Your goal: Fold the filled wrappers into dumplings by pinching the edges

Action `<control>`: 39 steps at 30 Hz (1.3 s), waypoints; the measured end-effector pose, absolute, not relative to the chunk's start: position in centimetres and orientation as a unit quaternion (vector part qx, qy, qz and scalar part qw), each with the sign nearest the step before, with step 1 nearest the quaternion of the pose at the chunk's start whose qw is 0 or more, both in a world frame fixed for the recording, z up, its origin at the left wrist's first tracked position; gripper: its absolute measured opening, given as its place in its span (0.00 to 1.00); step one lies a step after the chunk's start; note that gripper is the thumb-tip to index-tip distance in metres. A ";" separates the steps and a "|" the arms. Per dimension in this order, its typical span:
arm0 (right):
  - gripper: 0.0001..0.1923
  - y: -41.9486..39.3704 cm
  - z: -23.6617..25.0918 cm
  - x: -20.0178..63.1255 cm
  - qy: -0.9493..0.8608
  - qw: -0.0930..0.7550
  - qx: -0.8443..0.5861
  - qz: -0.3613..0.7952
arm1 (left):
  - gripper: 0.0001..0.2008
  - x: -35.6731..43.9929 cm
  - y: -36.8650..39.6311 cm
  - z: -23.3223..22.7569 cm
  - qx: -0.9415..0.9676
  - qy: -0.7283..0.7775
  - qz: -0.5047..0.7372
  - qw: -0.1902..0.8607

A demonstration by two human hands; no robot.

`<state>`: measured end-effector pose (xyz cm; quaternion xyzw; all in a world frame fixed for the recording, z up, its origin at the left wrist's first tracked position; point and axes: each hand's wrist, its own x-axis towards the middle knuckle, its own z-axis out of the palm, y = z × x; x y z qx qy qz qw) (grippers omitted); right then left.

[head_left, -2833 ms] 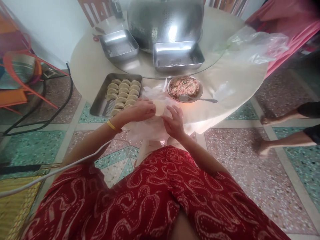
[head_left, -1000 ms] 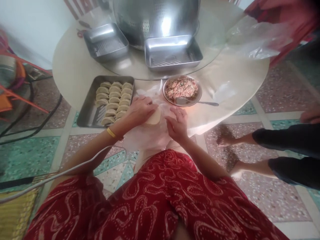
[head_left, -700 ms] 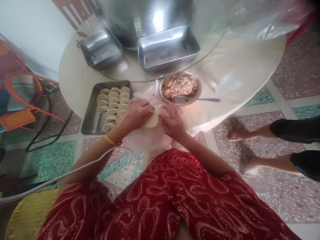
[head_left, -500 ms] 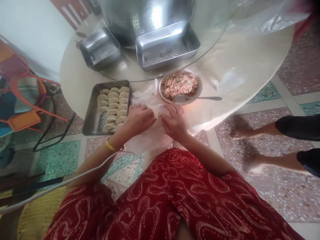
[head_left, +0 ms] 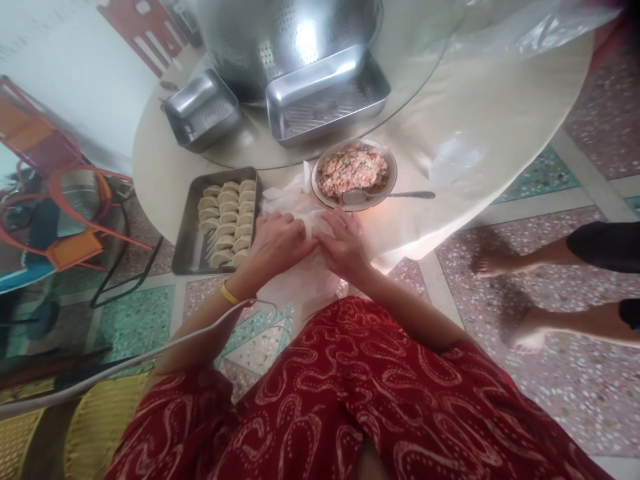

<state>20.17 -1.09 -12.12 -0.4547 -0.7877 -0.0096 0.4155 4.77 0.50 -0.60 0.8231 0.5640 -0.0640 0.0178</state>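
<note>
Translucent white plastic sheeting (head_left: 300, 283) runs down mid-frame beneath the left hand (head_left: 281, 245) and right hand (head_left: 345, 248), their fingers curled inward, whether pinching anything I cannot tell, with a round, dark-rimmed bowl (head_left: 392, 169) of pink mince (head_left: 354, 167) just above, nearer the right.

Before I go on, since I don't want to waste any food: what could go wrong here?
The near end of the tray of dumplings seems to jut past the edge of the table; a bump from the left hand beside it might tip it.
The spoon sticks out over the rim of the bowl, near the right hand; catching it could flick out meat mixture.
</note>
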 end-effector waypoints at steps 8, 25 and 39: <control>0.12 -1.1 -12.1 20.2 -0.790 0.414 -0.452 0.010 | 0.14 4.9 0.4 -0.4 0.818 0.567 -0.092 0.013; 0.11 -1.3 -12.3 20.3 -0.794 0.416 -0.442 0.028 | 0.10 2.7 0.4 -0.8 0.831 0.551 -0.024 0.072; 0.12 -1.8 -11.9 20.4 -0.801 0.400 -0.443 0.045 | 0.10 2.9 -0.1 -1.3 0.831 0.551 0.016 0.080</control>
